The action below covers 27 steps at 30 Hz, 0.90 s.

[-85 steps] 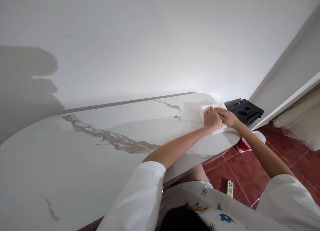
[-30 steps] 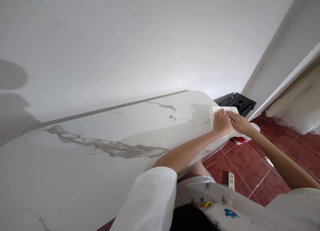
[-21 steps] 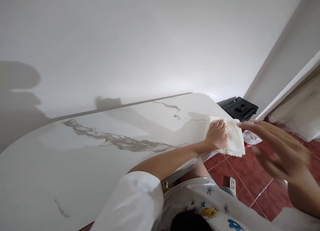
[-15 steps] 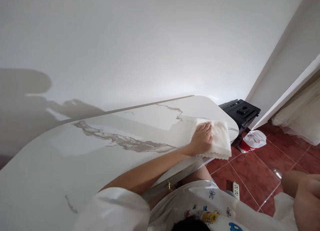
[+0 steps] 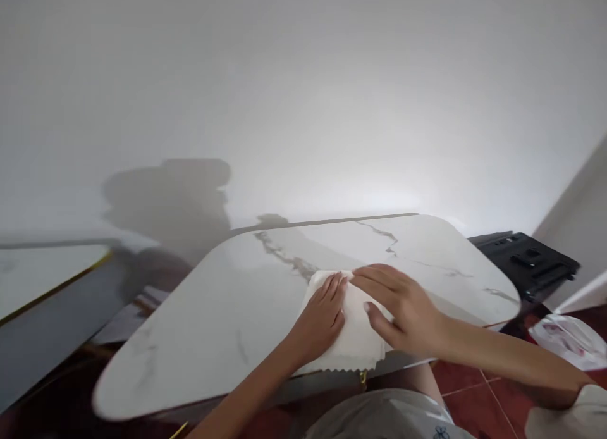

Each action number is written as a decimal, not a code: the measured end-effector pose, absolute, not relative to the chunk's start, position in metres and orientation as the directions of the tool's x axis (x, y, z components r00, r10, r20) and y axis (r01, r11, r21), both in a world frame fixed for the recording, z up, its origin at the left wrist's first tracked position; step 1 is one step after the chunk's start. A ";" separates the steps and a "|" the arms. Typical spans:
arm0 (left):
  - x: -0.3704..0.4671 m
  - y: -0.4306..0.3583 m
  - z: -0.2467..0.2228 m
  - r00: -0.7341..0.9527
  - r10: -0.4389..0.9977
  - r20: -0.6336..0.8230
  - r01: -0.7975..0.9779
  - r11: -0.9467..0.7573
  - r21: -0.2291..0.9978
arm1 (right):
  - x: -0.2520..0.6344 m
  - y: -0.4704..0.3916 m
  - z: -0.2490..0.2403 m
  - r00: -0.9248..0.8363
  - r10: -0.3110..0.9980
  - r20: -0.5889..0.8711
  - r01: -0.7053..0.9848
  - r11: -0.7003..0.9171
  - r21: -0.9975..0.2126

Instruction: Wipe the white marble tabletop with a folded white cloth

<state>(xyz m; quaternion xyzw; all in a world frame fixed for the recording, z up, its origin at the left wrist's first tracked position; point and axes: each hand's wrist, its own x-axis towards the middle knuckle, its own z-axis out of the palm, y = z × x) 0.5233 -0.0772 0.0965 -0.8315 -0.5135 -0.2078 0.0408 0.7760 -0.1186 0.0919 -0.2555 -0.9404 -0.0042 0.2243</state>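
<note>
A folded white cloth (image 5: 358, 334) with a scalloped edge lies on the white, marble-patterned tabletop (image 5: 227, 325), near its front edge. My left hand (image 5: 325, 315) rests flat on the cloth's left part, fingers stretched forward. Over the right part of the cloth is my right hand (image 5: 403, 306), thumb apart from the fingers and nothing gripped in it. Whether its fingertips touch the cloth I cannot tell.
A white wall (image 5: 303, 110) runs behind the table. To the right stands a black case (image 5: 526, 262), with a white plastic bag (image 5: 569, 341) on the red tiled floor (image 5: 478, 395). Another gold-edged tabletop (image 5: 47, 271) is at the left.
The cloth has moved left along the tabletop with my left hand on it. My right hand has come from the lower right to the cloth. The view has turned left.
</note>
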 end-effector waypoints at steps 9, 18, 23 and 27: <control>0.378 -0.161 0.079 0.023 0.970 0.241 0.993 -0.049 0.104 | 0.543 -0.095 0.098 -0.875 0.404 0.267 0.371 0.914 -0.165; 0.257 -0.142 0.057 -0.137 0.921 0.365 0.989 0.103 0.111 | 0.383 -0.077 0.084 -0.826 0.488 0.283 0.417 0.866 -0.275; 0.223 -0.083 0.056 -0.095 0.907 0.411 0.992 0.050 0.120 | 0.361 -0.026 0.084 -0.813 0.474 0.338 0.417 0.879 -0.231; 0.195 -0.023 0.055 -0.034 0.882 0.471 0.989 -0.038 0.142 | 0.343 0.018 0.091 -0.783 0.531 0.323 0.498 0.847 -0.185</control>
